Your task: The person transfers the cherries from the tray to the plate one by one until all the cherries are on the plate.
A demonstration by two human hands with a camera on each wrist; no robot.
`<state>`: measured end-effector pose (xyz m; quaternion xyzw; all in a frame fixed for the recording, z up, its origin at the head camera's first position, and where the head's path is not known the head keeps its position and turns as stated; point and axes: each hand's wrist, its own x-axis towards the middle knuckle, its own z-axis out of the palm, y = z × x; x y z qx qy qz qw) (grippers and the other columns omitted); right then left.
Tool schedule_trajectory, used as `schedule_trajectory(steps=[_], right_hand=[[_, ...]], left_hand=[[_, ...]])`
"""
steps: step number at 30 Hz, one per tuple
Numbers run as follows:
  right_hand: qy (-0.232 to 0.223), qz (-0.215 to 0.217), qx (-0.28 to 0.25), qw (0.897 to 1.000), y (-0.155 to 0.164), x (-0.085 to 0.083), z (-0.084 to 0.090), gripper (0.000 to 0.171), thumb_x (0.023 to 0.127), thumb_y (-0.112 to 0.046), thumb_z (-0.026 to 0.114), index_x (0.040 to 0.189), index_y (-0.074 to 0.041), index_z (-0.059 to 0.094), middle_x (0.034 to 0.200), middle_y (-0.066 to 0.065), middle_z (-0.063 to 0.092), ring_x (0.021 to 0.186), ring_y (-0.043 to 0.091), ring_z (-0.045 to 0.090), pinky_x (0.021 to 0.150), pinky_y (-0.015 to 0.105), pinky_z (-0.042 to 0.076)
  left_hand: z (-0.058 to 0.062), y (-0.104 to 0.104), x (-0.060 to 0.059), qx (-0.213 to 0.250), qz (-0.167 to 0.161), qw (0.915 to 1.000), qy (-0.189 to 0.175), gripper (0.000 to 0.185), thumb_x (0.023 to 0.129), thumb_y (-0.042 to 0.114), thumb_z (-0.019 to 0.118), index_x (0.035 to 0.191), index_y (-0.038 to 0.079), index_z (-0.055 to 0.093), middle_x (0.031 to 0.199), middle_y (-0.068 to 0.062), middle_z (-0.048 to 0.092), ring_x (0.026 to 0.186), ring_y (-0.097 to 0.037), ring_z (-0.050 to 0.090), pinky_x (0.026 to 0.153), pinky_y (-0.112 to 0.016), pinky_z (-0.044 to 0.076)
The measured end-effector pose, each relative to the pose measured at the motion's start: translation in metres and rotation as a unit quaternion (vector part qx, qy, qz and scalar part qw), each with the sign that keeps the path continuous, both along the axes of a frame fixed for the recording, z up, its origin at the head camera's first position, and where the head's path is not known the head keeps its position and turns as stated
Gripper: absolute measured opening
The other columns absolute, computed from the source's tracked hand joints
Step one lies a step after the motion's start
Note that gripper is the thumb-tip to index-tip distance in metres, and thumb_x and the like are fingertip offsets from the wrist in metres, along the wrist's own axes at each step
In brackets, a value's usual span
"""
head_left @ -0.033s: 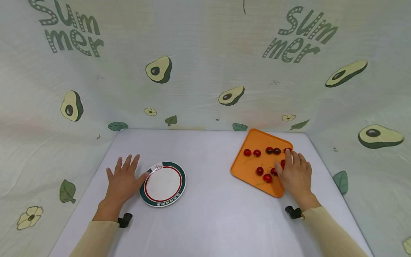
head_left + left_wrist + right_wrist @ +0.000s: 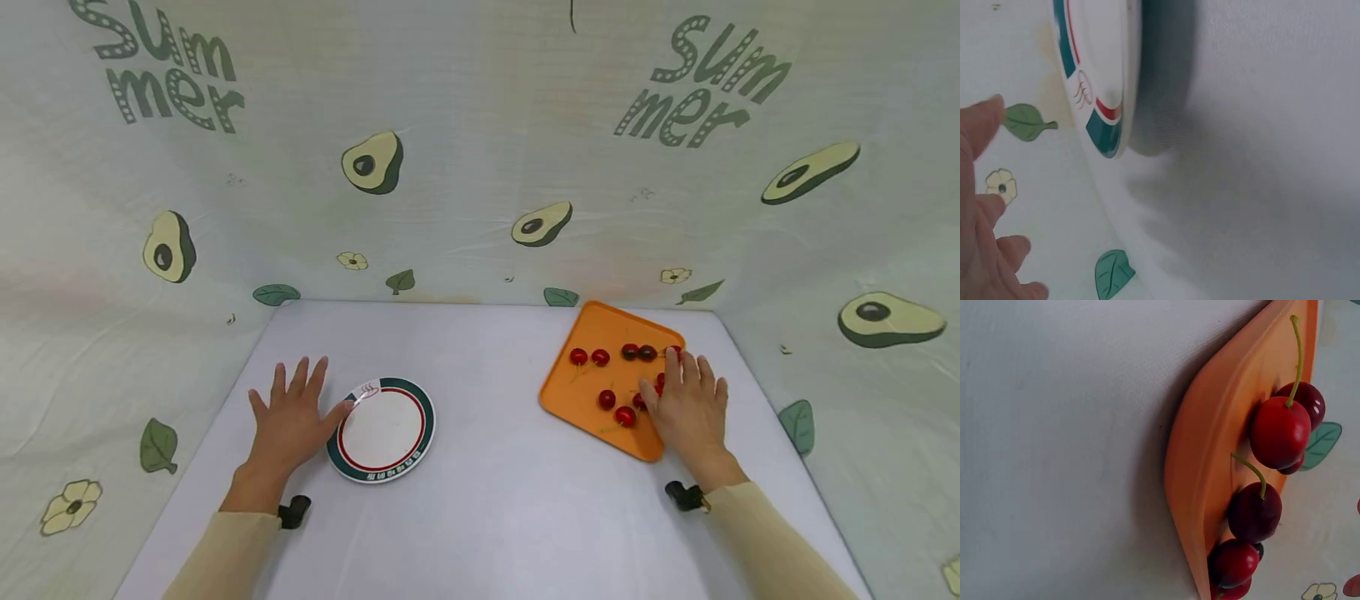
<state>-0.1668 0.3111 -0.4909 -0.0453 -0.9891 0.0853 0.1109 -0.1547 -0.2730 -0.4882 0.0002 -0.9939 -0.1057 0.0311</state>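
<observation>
A round white plate [image 2: 381,429] with a green and red rim lies on the white table at the left. My left hand [image 2: 288,417] lies flat beside it with fingers spread, and the thumb touches the plate's rim [image 2: 1100,69]. At the right, an orange tray [image 2: 581,387] holds several red cherries [image 2: 600,357]. My right hand [image 2: 686,408] rests palm down over the tray's right side with straight fingers, covering some cherries. It pinches nothing that I can see. The right wrist view shows the tray edge [image 2: 1210,469] and stemmed cherries [image 2: 1279,431] close up.
The white table [image 2: 487,467] is enclosed by cloth walls printed with avocados at the back and both sides. Bare tabletop lies between plate and tray. Small black wrist mounts [image 2: 294,510] sit at both cuffs.
</observation>
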Motion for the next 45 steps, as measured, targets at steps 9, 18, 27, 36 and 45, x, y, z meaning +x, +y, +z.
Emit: schedule_trajectory(steps=[9,18,27,36,45], right_hand=[[-0.003,0.005,-0.010,1.000,0.004,0.003,-0.007,0.082,0.106,-0.043,0.056,0.165,0.000,0.019,0.165,0.035,0.016,0.154,0.058,0.007,0.116,0.087,-0.001],[-0.026,-0.006,-0.016,1.000,0.007,0.012,-0.013,0.088,0.104,-0.044,0.058,0.167,0.000,0.014,0.166,0.037,0.015,0.154,0.059,0.005,0.116,0.085,-0.006],[-0.030,-0.013,-0.021,0.999,0.021,0.020,-0.016,0.087,0.106,-0.044,0.056,0.167,0.001,0.013,0.167,0.038,0.010,0.155,0.060,0.001,0.115,0.084,-0.011],[-0.057,-0.032,-0.021,0.998,0.036,0.026,-0.021,0.090,0.106,-0.047,0.055,0.165,0.006,0.013,0.166,0.040,0.012,0.154,0.062,0.003,0.115,0.085,-0.009],[-0.112,-0.034,-0.027,0.993,0.040,0.037,-0.024,0.100,0.105,-0.054,0.053,0.161,0.015,0.009,0.165,0.042,0.010,0.154,0.061,0.002,0.116,0.081,-0.014]], left_hand=[[-0.003,0.005,-0.006,-0.008,-0.018,0.9998,0.004,0.097,0.097,0.067,0.058,0.169,0.013,0.021,0.173,-0.027,0.014,0.157,-0.058,-0.005,0.112,-0.089,-0.008],[-0.002,0.012,-0.010,-0.013,-0.036,0.9992,0.012,0.100,0.096,0.073,0.054,0.169,0.015,0.020,0.173,-0.026,0.014,0.158,-0.058,-0.003,0.112,-0.089,-0.008],[0.006,0.042,-0.024,-0.014,-0.065,0.9978,0.001,0.098,0.096,0.069,0.058,0.170,0.017,0.019,0.175,-0.023,0.011,0.159,-0.054,-0.006,0.114,-0.085,-0.011],[0.015,0.124,-0.047,-0.009,-0.139,0.9903,-0.006,0.093,0.098,0.071,0.052,0.170,0.022,0.021,0.177,-0.013,0.012,0.162,-0.046,-0.004,0.120,-0.080,-0.007],[0.005,0.234,-0.068,-0.035,-0.225,0.9728,-0.042,0.087,0.102,0.070,0.044,0.171,0.023,0.018,0.178,-0.007,0.012,0.165,-0.036,-0.001,0.127,-0.073,-0.001]])
